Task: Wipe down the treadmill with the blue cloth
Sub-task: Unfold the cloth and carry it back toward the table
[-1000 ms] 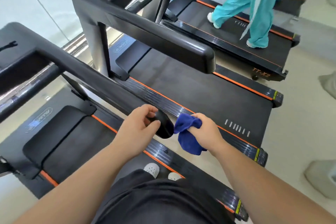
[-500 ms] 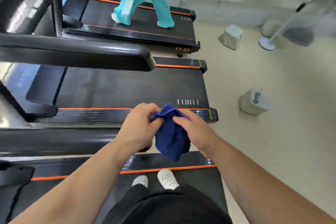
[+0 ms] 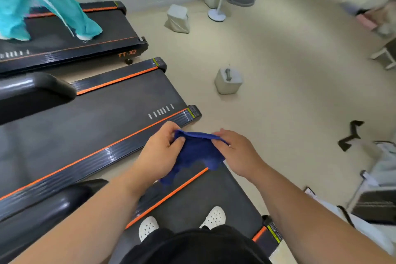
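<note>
The blue cloth (image 3: 196, 152) hangs spread between my two hands, in the air above the rear of the black treadmill (image 3: 192, 199) that I stand on. My left hand (image 3: 159, 152) pinches the cloth's left top edge. My right hand (image 3: 234, 152) holds its right top edge. The cloth's lower part droops over the treadmill's orange-striped side rail. My white shoes rest on the belt below. The treadmill's black handrail (image 3: 42, 206) runs at the lower left, apart from both hands.
A second treadmill (image 3: 90, 118) lies alongside on the left, and on a third (image 3: 70, 34) stands a person in teal trousers. Grey weight blocks (image 3: 228, 80) and a fan stand (image 3: 216, 14) sit on the beige floor to the right. Clutter fills the right edge.
My view has swung right, away from the consoles. My left hand left the handrail's end and took hold of the cloth. Both hands have pulled the cloth open between them.
</note>
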